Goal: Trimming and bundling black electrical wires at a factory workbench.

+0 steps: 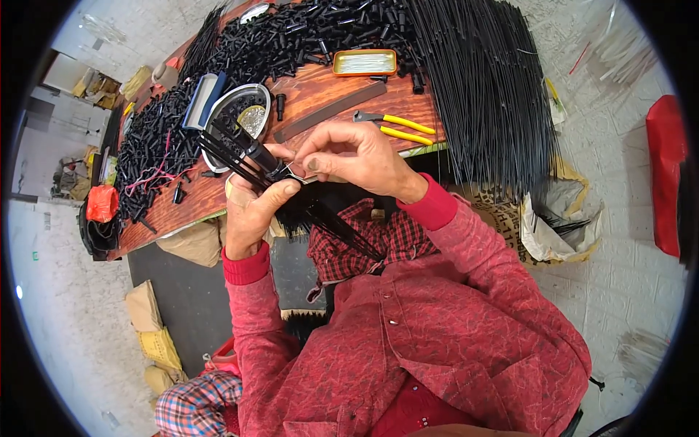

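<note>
My left hand (251, 215) is closed around a black cylindrical fitting (261, 155) with several thin black rods (338, 227) running along it and out toward my lap. Just to the right, the thumb and fingertips of my right hand (368, 162) pinch together on a thin pale wire (294, 175) against the lower end of the fitting. The wire's far end is hidden by the fingers. Both hands are held at the near edge of the wooden table (320, 84).
Piles of small black fittings (291, 40) cover the table's back and left. A metal tray (268, 93), a brown strip (335, 109), yellow-handled cutters (408, 121) and an orange tin (365, 63) of thin pale pieces lie nearer. Long black rods (480, 95) overhang the right edge, above a sack (542, 229).
</note>
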The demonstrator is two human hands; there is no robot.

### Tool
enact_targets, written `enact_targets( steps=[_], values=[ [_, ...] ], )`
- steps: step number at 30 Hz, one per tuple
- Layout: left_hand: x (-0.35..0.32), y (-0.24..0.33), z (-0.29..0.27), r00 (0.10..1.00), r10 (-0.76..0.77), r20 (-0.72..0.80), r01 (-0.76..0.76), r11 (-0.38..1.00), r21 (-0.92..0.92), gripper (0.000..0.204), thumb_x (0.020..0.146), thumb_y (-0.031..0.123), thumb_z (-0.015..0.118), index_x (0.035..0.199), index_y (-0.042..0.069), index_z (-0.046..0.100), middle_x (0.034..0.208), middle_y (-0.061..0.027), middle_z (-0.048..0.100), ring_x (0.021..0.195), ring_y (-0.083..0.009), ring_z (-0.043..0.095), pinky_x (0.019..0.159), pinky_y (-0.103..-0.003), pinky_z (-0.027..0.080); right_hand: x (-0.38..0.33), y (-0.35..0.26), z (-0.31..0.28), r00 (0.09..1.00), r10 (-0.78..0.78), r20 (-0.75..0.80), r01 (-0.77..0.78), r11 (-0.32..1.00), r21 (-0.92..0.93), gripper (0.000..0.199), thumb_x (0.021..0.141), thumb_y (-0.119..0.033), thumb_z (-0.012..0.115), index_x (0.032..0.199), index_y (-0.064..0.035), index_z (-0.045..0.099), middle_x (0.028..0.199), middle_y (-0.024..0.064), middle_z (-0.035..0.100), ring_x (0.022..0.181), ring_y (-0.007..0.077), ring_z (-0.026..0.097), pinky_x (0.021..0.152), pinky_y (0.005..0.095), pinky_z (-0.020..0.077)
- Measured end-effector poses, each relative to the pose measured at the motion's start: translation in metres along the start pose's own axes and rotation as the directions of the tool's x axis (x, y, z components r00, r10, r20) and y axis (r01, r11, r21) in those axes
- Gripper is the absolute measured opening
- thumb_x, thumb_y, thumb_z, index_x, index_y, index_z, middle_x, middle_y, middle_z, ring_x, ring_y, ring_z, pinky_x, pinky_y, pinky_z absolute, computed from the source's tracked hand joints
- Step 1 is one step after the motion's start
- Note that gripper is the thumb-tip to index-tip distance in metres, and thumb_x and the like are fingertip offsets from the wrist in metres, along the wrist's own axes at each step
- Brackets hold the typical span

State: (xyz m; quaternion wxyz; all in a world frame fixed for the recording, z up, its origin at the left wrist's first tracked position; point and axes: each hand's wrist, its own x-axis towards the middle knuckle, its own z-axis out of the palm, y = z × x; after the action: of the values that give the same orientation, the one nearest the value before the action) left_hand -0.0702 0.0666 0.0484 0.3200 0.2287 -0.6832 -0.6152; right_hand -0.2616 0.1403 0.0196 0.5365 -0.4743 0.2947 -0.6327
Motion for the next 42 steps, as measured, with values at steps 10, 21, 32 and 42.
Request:
enact_targets(
  steps=[10,21,32,42],
  values=[
    [0.006,-0.003,0.004,1.000,0.005,0.029,-0.003,0.995,-0.099,0.060,0.076,0.001,0.077,0.131,-0.005,0.052,0.105,-0.0087,0.068,0.094,-0.0148,0.065,0.087,-0.029,0.050,0.017,0.008,0.000,0.999,-0.002,0.042,-0.001,0.997,0.077,0.016,0.088,-0.005,0.069,0.089,-0.0017,0.054,0.084,0.0029,0.062,0.071,0.0070,0.058,0.061,0.0215,0.0496],
    [0.008,0.004,0.014,0.999,-0.039,0.030,0.042,0.994,-0.096,0.060,0.081,-0.002,0.071,0.136,-0.005,0.047,0.112,-0.0145,0.067,0.096,-0.0196,0.067,0.091,-0.032,0.052,0.025,-0.007,-0.008,0.984,0.152,0.092,-0.142,0.984,-0.111,0.014,0.089,-0.005,0.067,0.088,-0.0011,0.053,0.082,0.0038,0.061,0.069,0.0074,0.056,0.059,0.0222,0.0460],
    [0.008,-0.005,0.020,0.989,-0.025,-0.145,0.012,0.996,-0.094,0.058,0.078,0.004,0.073,0.131,-0.007,0.051,0.117,-0.0134,0.063,0.105,-0.0186,0.062,0.095,-0.031,0.047,0.009,-0.006,0.005,0.997,0.030,-0.076,-0.042,0.984,-0.173,0.012,0.092,-0.003,0.062,0.103,0.0031,0.064,0.089,0.0028,0.063,0.078,0.0077,0.061,0.068,0.0231,0.0527],
    [0.013,-0.007,0.028,0.986,0.014,-0.167,-0.013,1.000,0.008,0.028,0.084,0.002,0.071,0.110,-0.004,0.062,0.095,-0.0047,0.067,0.085,-0.0105,0.062,0.077,-0.024,0.050,0.011,-0.030,-0.008,0.972,-0.227,0.054,0.190,0.633,-0.750,0.019,0.078,-0.010,0.076,0.094,-0.0015,0.071,0.082,0.0049,0.063,0.073,0.0132,0.061,0.060,0.0258,0.0498]
  ],
)
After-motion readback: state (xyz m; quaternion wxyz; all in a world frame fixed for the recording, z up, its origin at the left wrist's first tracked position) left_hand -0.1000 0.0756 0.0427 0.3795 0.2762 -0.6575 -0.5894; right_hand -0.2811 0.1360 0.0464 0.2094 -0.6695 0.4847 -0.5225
